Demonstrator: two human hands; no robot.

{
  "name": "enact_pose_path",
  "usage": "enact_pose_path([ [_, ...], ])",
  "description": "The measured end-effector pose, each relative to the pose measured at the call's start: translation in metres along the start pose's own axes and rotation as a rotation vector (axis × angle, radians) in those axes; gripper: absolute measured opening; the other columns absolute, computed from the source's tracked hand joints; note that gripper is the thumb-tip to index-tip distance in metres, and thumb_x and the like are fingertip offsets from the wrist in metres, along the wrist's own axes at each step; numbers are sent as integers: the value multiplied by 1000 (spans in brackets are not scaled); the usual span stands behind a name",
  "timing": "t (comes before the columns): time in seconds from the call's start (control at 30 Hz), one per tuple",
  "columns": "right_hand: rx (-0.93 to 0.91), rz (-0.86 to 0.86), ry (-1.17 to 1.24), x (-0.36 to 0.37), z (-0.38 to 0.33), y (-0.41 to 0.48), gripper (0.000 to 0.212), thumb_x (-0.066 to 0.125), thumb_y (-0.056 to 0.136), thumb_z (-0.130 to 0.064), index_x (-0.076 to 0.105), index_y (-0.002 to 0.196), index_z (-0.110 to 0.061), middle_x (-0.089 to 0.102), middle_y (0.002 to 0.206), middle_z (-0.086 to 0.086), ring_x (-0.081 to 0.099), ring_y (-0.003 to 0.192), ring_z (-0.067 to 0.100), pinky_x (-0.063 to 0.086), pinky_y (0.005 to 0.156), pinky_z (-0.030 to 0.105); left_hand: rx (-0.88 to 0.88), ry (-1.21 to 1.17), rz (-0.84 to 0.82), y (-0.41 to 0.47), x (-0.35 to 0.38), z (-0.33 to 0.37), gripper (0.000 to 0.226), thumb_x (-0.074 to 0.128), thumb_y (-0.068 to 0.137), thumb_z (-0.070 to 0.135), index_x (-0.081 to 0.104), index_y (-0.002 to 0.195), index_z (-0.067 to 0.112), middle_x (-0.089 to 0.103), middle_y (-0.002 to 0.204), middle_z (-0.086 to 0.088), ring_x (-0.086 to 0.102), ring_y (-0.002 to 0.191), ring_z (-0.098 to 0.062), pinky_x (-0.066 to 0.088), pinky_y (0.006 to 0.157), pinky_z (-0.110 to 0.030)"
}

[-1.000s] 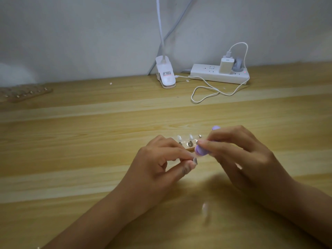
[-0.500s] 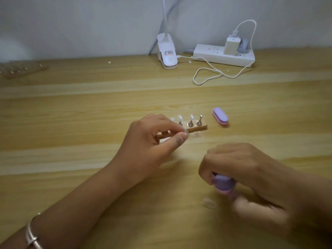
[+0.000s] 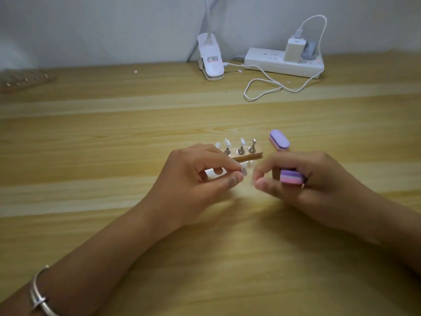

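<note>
The left hand (image 3: 200,176) pinches a small pale nail tip (image 3: 244,172) between thumb and forefinger, with the other fingers curled under. The tip is held just above the table (image 3: 114,224), at the middle of the scene and on the near side of the stand. The right hand (image 3: 307,185) is just to the right of it, and the two sets of fingertips are close but apart. This hand grips a buffer block (image 3: 291,176), striped purple and pink, tucked between its curled fingers. Its thumb and forefinger bend towards each other at the left. Blur hides whether they pinch anything.

Just beyond the hands lies a short wooden nail stand (image 3: 248,155). Small metal holders stand upright on it, and some carry clear tips. The left knuckles hide its left end. A second buffer block (image 3: 279,140) lies flat just to the right of the stand, on the far side of the right hand.

Far back against the wall, a white clip lamp (image 3: 210,62) sits left of a white power strip (image 3: 282,65). A charger (image 3: 294,50) is plugged into the strip, and its cable (image 3: 268,87) loops over the wood. A long wooden rack (image 3: 25,80) lies at the far left edge. A silver bangle (image 3: 39,295) circles the left wrist, near the bottom left.
</note>
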State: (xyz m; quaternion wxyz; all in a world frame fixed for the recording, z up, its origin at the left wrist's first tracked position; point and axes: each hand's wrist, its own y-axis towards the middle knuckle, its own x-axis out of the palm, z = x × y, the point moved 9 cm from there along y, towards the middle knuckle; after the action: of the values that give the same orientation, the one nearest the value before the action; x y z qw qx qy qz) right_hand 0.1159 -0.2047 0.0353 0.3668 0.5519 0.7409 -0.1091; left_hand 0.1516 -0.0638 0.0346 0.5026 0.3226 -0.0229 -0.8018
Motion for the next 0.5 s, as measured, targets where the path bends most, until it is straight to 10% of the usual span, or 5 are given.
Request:
enact_pose_path([
  [0.13,236,-41,334,3,16,2,13,77,85,-37,74,83,-24,50,73,38,43,60,9,35,73,0,18,-37,28,-1,0,4,8,74,80,15,79,86,15,74,83,4,67,75,-16,46,52,-42],
  [0.33,316,-44,501,10,21,2,21,79,76,-37,75,74,-16,57,61,-2,46,53,15,42,55,13,4,-64,39,-4,1,6,10,77,80,15,80,88,19,75,78,10,67,65,-8,52,54,-29],
  [0.5,363,-57,488,10,25,0,23,83,78,-39,76,74,-17,52,59,5,47,54,14,41,58,9,54,-31,38,-4,3,15,11,75,80,14,79,89,20,74,80,8,67,68,-11,50,54,-32],
])
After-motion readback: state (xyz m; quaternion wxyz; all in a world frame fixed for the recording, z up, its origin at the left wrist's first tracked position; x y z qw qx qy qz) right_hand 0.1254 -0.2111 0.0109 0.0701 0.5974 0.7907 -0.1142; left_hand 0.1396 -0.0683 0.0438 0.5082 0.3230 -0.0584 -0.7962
